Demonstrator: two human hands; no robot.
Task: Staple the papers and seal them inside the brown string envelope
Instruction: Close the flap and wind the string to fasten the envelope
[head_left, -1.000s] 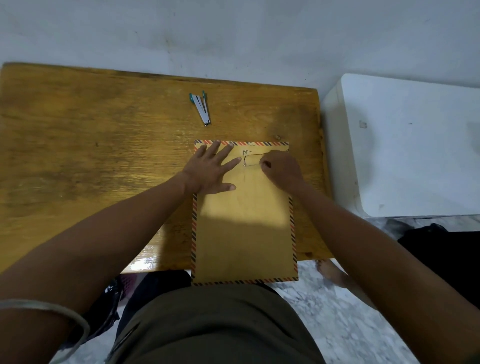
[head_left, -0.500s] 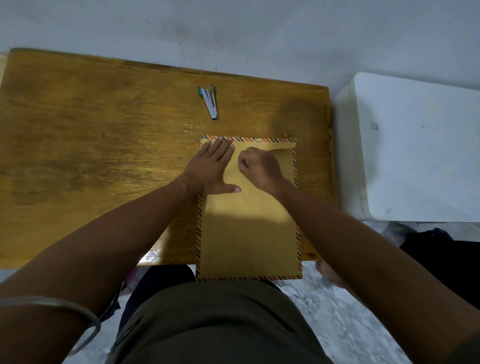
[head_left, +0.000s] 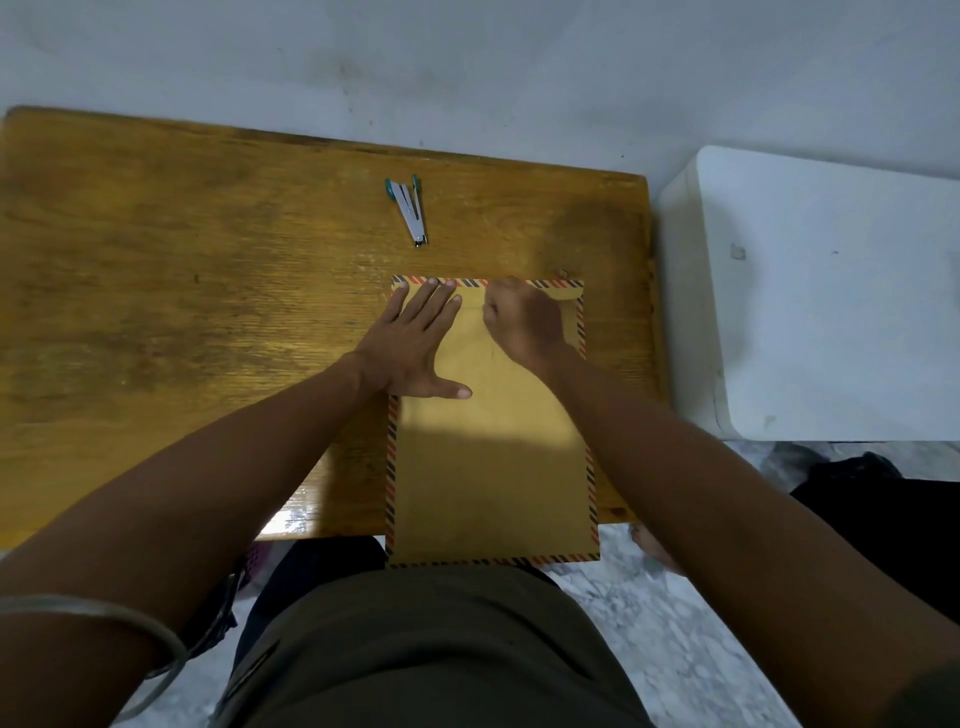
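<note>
The brown string envelope (head_left: 493, 467), edged with red and black stripes, lies flat on the wooden table (head_left: 182, 312), and its lower end hangs over the front edge. My left hand (head_left: 415, 343) presses flat on its upper left part, fingers spread. My right hand (head_left: 524, 322) is curled at the top middle of the envelope, its fingertips pinched on the thin string, which barely shows. No papers are visible. A small silver stapler (head_left: 410, 210) with green tips lies behind the envelope, apart from both hands.
A white box-like surface (head_left: 831, 291) stands right of the table. A dark bag (head_left: 883, 509) lies on the marble floor at the right. The wall runs along the table's far edge. My lap sits below the envelope's overhanging end.
My right hand has moved left and up along the envelope's top, towards my left hand's fingers. The string and clasp that showed earlier are now covered. My left hand stays flat.
</note>
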